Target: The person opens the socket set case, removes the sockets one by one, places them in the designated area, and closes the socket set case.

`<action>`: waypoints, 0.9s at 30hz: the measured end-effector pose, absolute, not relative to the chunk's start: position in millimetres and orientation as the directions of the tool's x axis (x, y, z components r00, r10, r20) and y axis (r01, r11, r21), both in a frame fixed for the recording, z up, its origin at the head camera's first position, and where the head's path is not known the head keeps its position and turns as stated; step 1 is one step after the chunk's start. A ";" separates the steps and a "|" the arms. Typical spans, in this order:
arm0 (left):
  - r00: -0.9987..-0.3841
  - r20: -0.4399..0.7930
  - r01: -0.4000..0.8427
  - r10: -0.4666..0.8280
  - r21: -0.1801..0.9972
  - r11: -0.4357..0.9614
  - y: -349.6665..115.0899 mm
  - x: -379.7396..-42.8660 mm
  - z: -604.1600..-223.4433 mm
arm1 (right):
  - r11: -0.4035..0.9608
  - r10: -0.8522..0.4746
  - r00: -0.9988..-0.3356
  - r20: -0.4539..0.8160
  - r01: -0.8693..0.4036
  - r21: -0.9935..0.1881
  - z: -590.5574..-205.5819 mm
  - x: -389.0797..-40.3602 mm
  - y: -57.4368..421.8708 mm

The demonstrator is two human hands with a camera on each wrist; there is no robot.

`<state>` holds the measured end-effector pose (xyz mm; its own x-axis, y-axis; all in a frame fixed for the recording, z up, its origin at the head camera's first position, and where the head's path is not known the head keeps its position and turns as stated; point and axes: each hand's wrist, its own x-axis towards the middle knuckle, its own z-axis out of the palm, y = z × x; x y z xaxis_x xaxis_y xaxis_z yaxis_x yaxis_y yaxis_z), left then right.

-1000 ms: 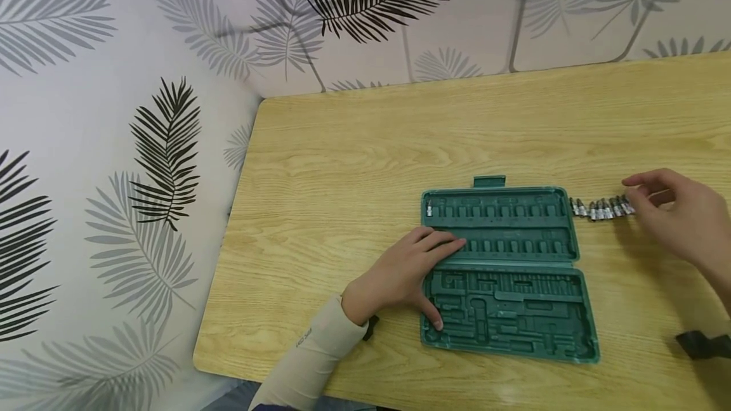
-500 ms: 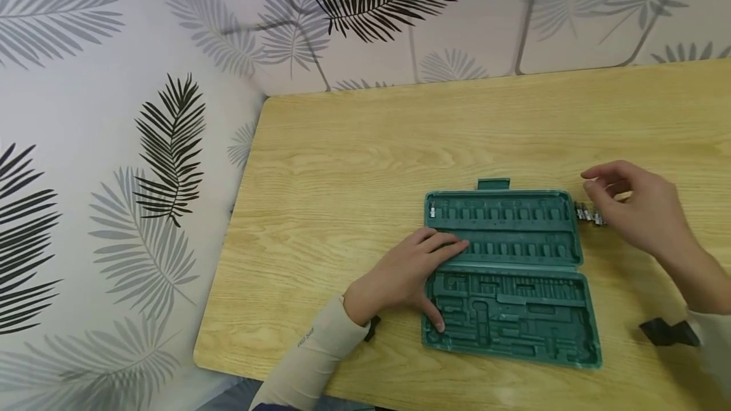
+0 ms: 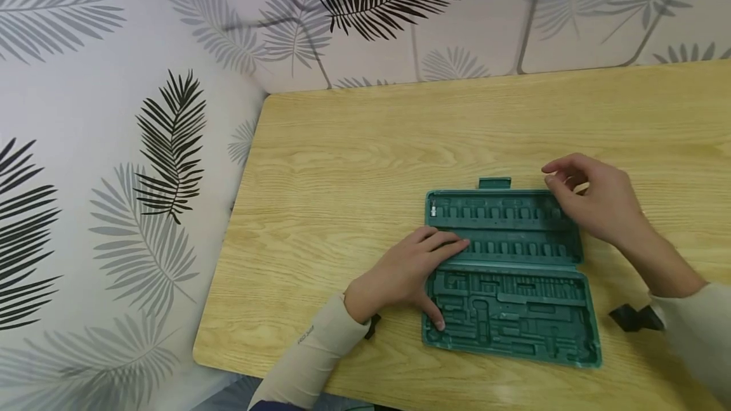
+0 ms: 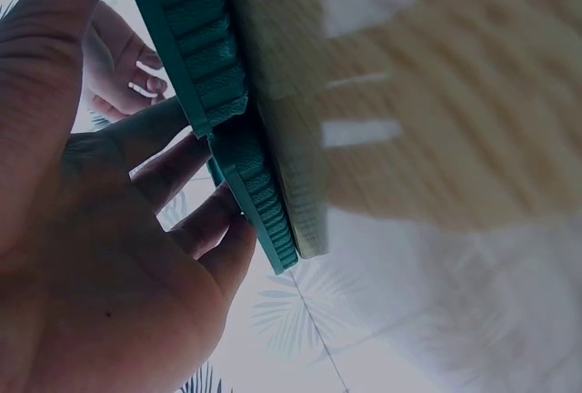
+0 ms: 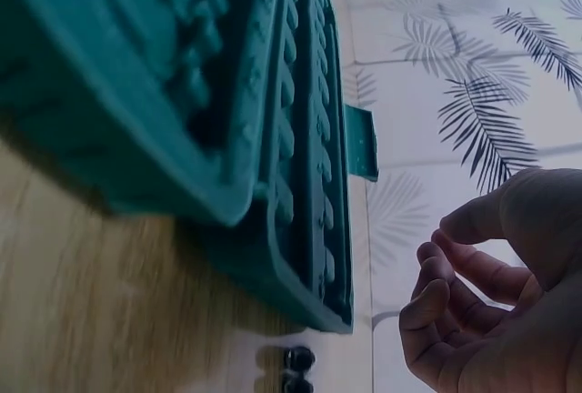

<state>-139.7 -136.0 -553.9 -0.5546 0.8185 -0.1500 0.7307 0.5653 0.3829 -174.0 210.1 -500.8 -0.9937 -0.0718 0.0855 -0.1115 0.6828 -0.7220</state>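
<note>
A green plastic socket case (image 3: 511,354) lies unfolded on the table, its moulded recesses facing up. One small silver bit socket (image 3: 433,209) stands in the far left recess. My left hand (image 3: 394,278) rests across the case's left side, fingers over the upper half and thumb on the lower half. My right hand (image 3: 596,198) hovers over the far right corner, thumb and index tips together and the other fingers curled. I cannot tell whether something small is pinched there. In the right wrist view, the ends of small dark-tipped bits (image 5: 297,370) show beside the case.
The wooden table (image 3: 342,163) reaches back to a leaf-patterned wall (image 3: 445,18). A latch tab (image 3: 495,182) sticks out from the case's far edge. Black straps (image 3: 634,318) show by the right sleeve (image 3: 685,328).
My right hand has moved left from the row of bits to above the case's far right corner, now covering the row in the head view. My left hand has stayed on the case.
</note>
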 end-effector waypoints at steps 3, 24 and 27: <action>-0.553 -0.163 0.731 0.817 0.375 0.570 -135.0 -138.0 -545.2 | 0.678 -0.071 -0.994 0.078 -0.106 -0.727 -501.4 -175.7 204.2; -0.558 -0.126 0.746 0.820 0.357 0.563 -136.4 -139.9 -561.2 | 0.645 -0.141 -0.981 0.130 -0.191 -0.740 -501.5 -179.5 173.0; -0.556 -0.141 0.746 0.819 0.349 0.567 -134.8 -137.8 -545.4 | 0.649 -0.156 -0.978 0.139 -0.207 -0.732 -500.6 -181.1 167.0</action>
